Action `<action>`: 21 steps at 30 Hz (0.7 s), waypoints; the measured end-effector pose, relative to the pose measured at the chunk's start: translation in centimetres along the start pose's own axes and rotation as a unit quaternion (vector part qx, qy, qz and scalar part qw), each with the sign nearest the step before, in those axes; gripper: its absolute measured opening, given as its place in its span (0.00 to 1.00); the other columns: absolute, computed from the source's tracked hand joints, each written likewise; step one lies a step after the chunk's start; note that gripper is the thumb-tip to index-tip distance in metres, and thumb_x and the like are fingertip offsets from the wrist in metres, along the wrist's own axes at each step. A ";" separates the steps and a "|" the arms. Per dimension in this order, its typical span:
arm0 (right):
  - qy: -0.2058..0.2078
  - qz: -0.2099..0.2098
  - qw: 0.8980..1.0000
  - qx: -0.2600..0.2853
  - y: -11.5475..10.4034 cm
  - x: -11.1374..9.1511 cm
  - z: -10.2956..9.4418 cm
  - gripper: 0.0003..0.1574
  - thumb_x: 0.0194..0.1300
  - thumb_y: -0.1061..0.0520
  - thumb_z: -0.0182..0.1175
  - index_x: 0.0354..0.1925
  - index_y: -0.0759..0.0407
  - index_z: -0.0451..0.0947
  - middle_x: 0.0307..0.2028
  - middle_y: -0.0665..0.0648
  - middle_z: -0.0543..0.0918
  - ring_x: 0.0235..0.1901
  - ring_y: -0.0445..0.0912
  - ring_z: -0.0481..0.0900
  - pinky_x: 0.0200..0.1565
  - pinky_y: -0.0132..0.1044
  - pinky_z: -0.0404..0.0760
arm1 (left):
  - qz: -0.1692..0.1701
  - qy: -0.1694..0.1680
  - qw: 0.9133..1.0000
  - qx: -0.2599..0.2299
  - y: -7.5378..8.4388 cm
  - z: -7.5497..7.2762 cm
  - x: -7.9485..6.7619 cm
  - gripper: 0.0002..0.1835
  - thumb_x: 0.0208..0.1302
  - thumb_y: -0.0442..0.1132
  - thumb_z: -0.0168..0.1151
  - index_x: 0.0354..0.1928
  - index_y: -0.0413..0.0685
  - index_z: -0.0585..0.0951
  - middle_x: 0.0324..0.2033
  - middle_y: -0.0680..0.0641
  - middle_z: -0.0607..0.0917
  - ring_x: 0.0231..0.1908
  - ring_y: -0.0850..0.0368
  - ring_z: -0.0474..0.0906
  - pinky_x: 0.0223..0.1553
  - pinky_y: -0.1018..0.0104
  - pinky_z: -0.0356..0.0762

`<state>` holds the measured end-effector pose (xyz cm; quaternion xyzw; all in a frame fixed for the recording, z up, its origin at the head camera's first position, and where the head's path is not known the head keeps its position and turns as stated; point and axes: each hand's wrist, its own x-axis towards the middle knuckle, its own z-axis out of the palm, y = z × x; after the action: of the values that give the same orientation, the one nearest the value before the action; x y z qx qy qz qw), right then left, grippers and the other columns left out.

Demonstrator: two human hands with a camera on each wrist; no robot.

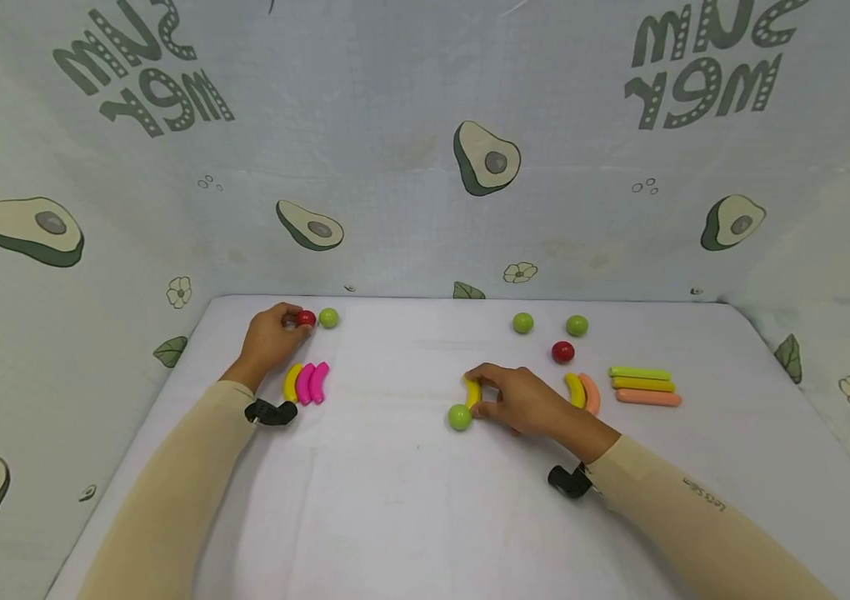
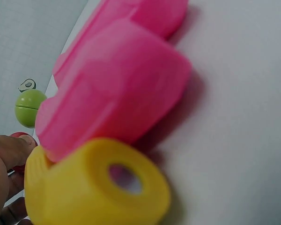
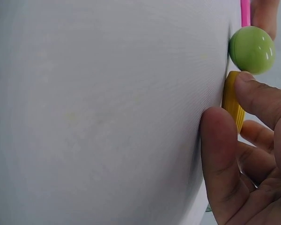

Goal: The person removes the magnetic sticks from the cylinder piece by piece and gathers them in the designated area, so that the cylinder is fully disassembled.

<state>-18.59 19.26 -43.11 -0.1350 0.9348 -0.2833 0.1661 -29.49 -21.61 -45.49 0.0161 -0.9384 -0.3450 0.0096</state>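
At the far left of the table, my left hand (image 1: 267, 342) pinches a small red ball (image 1: 306, 319) between thumb and fingers. A green ball (image 1: 329, 317) lies just right of it. Nearer me is a row of curved pieces, one yellow (image 1: 292, 382) and two pink (image 1: 317, 382); they fill much of the left wrist view. Near the middle, my right hand (image 1: 530, 402) holds a curved yellow piece (image 1: 473, 392) between thumb and fingers. Another green ball (image 1: 459, 417) sits by its near end. The right wrist view shows the thumb on this yellow piece (image 3: 231, 96), close to the ball.
Right of centre lie two green balls (image 1: 522, 323) (image 1: 577, 326) and a red ball (image 1: 563, 352). Beyond the right hand are curved yellow (image 1: 574, 389) and orange (image 1: 589, 393) pieces. Straight sticks, green (image 1: 639, 373), yellow (image 1: 643, 384) and orange (image 1: 648, 397), lie farther right. A printed cloth (image 1: 410, 167) hangs behind.
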 end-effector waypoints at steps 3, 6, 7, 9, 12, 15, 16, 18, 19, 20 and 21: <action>-0.001 0.000 1.000 -0.001 -0.1 0.0 0.0 0.36 0.63 0.51 0.74 0.67 0.48 0.74 0.63 0.58 0.79 0.13 0.45 0.72 0.21 0.38 0.77 | 0.002 0.001 1.000 0.005 -0.1 0.0 0.0 0.26 0.71 0.41 0.67 0.65 0.38 0.75 0.56 0.34 0.81 0.58 0.38 0.73 0.61 0.45 0.74; -0.001 0.002 1.000 -0.004 -0.1 0.1 0.0 0.36 0.63 0.51 0.74 0.67 0.48 0.74 0.63 0.58 0.79 0.13 0.45 0.72 0.22 0.38 0.78 | 0.003 0.001 1.000 0.008 -0.2 0.0 0.1 0.27 0.70 0.41 0.67 0.66 0.38 0.75 0.56 0.34 0.82 0.58 0.37 0.73 0.62 0.45 0.73; 0.000 0.003 1.000 -0.005 0.0 0.1 0.0 0.36 0.63 0.51 0.74 0.67 0.48 0.74 0.63 0.58 0.79 0.13 0.45 0.72 0.22 0.38 0.78 | 0.003 0.000 1.000 0.008 -0.2 0.1 0.1 0.27 0.70 0.41 0.68 0.67 0.39 0.75 0.56 0.34 0.82 0.58 0.37 0.73 0.62 0.45 0.73; 0.000 0.004 1.000 -0.006 0.0 0.1 0.0 0.36 0.63 0.51 0.74 0.67 0.48 0.74 0.63 0.58 0.79 0.13 0.45 0.73 0.22 0.38 0.78 | 0.003 -0.001 1.000 0.009 -0.2 0.1 0.1 0.28 0.70 0.41 0.68 0.67 0.39 0.74 0.56 0.34 0.82 0.58 0.37 0.73 0.62 0.45 0.73; 0.000 0.004 1.000 -0.005 0.0 0.0 0.0 0.36 0.63 0.51 0.74 0.67 0.48 0.74 0.63 0.58 0.79 0.13 0.45 0.73 0.22 0.38 0.77 | -0.001 -0.005 1.000 0.008 -0.1 0.0 0.1 0.29 0.69 0.42 0.68 0.69 0.40 0.73 0.57 0.35 0.81 0.59 0.37 0.73 0.63 0.45 0.72; -0.001 0.002 1.000 -0.004 0.0 0.0 0.0 0.36 0.63 0.51 0.74 0.67 0.49 0.74 0.63 0.58 0.79 0.13 0.45 0.72 0.22 0.38 0.77 | -0.005 -0.009 1.000 0.007 0.1 -0.2 -0.1 0.31 0.70 0.43 0.68 0.70 0.41 0.71 0.61 0.36 0.79 0.62 0.37 0.71 0.64 0.44 0.72; -0.001 0.001 1.000 -0.003 0.1 0.0 0.0 0.36 0.63 0.51 0.74 0.67 0.49 0.74 0.64 0.58 0.79 0.12 0.45 0.72 0.22 0.38 0.77 | -0.007 -0.009 1.000 0.005 0.2 -0.3 -0.2 0.31 0.70 0.43 0.68 0.70 0.41 0.71 0.62 0.36 0.78 0.63 0.37 0.70 0.64 0.44 0.72; -0.001 -0.001 1.000 -0.002 0.1 0.0 0.0 0.36 0.63 0.51 0.74 0.67 0.49 0.74 0.64 0.58 0.79 0.12 0.45 0.72 0.22 0.37 0.77 | -0.007 -0.006 1.000 0.004 0.4 -0.4 -0.4 0.32 0.70 0.43 0.68 0.71 0.41 0.70 0.64 0.36 0.77 0.64 0.36 0.69 0.64 0.43 0.72; -0.002 -0.001 1.000 -0.002 0.1 0.0 0.0 0.36 0.63 0.51 0.74 0.67 0.49 0.74 0.64 0.58 0.79 0.12 0.45 0.72 0.22 0.37 0.77 | -0.006 -0.004 1.000 0.003 0.5 -0.5 -0.5 0.32 0.70 0.43 0.67 0.71 0.41 0.70 0.65 0.36 0.76 0.65 0.36 0.69 0.63 0.43 0.72; -0.002 -0.002 1.000 -0.002 0.1 0.0 0.0 0.36 0.64 0.51 0.74 0.67 0.49 0.74 0.64 0.58 0.79 0.12 0.45 0.72 0.22 0.37 0.76 | -0.003 0.000 1.000 0.005 0.7 -0.5 -0.6 0.32 0.70 0.43 0.67 0.72 0.41 0.70 0.66 0.36 0.75 0.65 0.35 0.68 0.63 0.43 0.72; -0.002 -0.003 1.000 -0.002 0.1 0.0 0.0 0.36 0.64 0.51 0.74 0.67 0.49 0.74 0.64 0.59 0.79 0.12 0.45 0.72 0.22 0.37 0.76 | 0.001 0.004 1.000 0.007 0.8 -0.6 -0.7 0.32 0.70 0.43 0.67 0.72 0.41 0.70 0.66 0.36 0.75 0.65 0.35 0.68 0.63 0.42 0.72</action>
<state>-18.57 19.34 -43.14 -0.1389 0.9346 -0.2818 0.1671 -28.78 -21.37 -44.52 0.0168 -0.9407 -0.3385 0.0134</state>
